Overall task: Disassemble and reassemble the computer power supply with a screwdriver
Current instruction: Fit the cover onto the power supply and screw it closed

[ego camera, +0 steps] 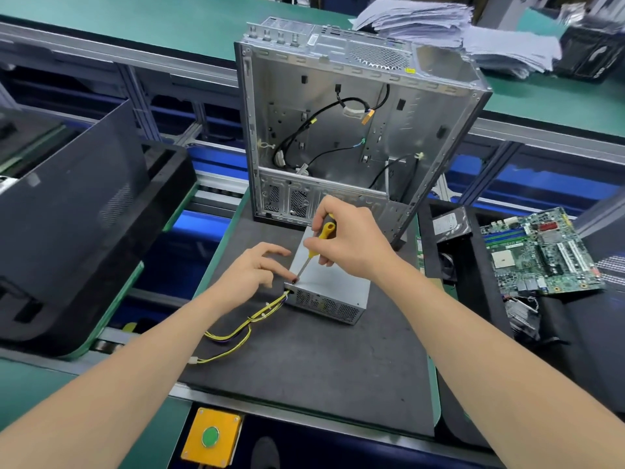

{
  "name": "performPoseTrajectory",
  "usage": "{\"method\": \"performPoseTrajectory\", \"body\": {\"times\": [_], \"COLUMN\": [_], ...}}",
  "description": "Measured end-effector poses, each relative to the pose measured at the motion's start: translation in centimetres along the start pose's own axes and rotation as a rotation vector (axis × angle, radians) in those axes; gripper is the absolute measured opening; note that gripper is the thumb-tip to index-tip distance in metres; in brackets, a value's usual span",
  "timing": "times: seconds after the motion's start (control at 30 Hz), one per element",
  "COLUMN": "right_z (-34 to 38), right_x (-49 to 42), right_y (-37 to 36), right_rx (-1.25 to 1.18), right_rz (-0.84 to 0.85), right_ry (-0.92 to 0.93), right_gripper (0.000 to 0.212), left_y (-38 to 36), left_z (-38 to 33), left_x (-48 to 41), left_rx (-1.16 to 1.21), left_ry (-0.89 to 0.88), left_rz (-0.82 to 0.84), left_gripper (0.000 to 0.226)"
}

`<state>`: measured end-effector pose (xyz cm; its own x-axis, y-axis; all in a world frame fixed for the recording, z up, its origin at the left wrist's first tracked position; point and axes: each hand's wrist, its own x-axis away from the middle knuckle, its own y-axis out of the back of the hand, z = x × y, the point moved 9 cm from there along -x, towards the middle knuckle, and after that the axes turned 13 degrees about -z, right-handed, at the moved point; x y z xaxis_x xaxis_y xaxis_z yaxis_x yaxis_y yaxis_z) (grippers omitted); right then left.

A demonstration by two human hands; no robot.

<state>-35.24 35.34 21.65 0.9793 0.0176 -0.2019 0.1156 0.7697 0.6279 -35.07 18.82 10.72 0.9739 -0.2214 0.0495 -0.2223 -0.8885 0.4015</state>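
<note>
The right hand (351,245) grips a yellow-handled screwdriver (324,231), its tip on the near left corner of the silver metal power supply box (333,282), which lies on the dark grey mat (304,367). The left hand (250,272) has fingertips at that corner; whether they pinch a screw I cannot tell. The cover is on, and whether this screw is loosening or refitting is unclear. No writing is legible.
</note>
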Motion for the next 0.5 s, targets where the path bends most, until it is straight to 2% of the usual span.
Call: {"method": "performPoseTrajectory", "body": {"times": [0.17,0.3,0.5], "right_z": [1.1,2.4,3.1], "right_x": [0.3,0.6,1.0], "right_y": [-0.4,-0.8,-1.3], "right_rx": [0.057,0.125,0.188], "right_rz": [0.028,0.073,0.125], "right_ry": [0.073,0.178,0.268], "right_gripper": [0.027,0.025,0.025], "left_y": [0.1,0.0,0.3], "left_z": [0.8,0.8,1.1], "left_x": [-0.1,-0.2,-0.3], "left_rx": [-0.043,-0.026,-0.093], "left_ry": [-0.009,-0.043,-0.091], "left_rz": [-0.029,-0.038,-0.071], "left_gripper": [0.055,0.048,0.053]}}
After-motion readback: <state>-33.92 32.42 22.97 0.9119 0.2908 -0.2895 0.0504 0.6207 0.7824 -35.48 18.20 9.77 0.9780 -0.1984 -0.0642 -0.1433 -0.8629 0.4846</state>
